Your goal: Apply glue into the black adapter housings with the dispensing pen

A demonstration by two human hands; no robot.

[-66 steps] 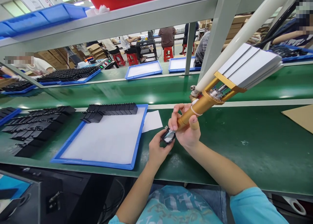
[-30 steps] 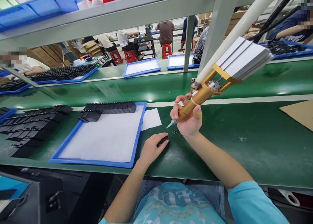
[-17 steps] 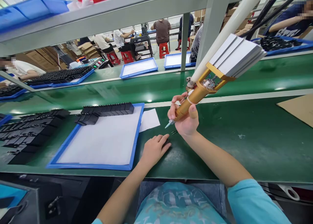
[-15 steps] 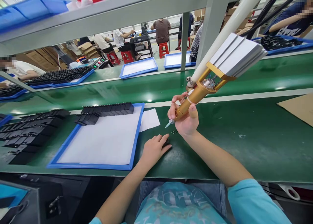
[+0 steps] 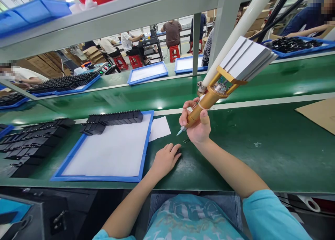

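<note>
My right hand point(image 5: 197, 124) is wrapped round a gold dispensing gun point(image 5: 206, 102) with grey metal fins at its upper end. Its tapered pale-blue nozzle point(image 5: 180, 131) points down and left, above the green bench. Below and left of that tip, my left hand point(image 5: 166, 158) rests on the bench, thumb and fingers curled towards each other. Whatever lies between them is mostly hidden; only something dark shows. Two thin metal pins point(image 5: 186, 140) can be seen by the nozzle, between the hands. Left of my left hand is a blue-rimmed tray point(image 5: 143, 159) holding rows of black blocks point(image 5: 117, 118).
More black blocks point(image 5: 36, 142) stand in rows at the far left. White paper point(image 5: 160, 128) lies beside the tray, and brown cardboard point(image 5: 319, 114) at the right. A white pole point(image 5: 235, 34) slants down to the gun. Overhead runs a grey shelf beam point(image 5: 112, 21); co-workers sit beyond.
The gun's finned end has shifted slightly left. My left finger and thumb have drawn a little back, and the black piece seen between them before is now mostly hidden.
</note>
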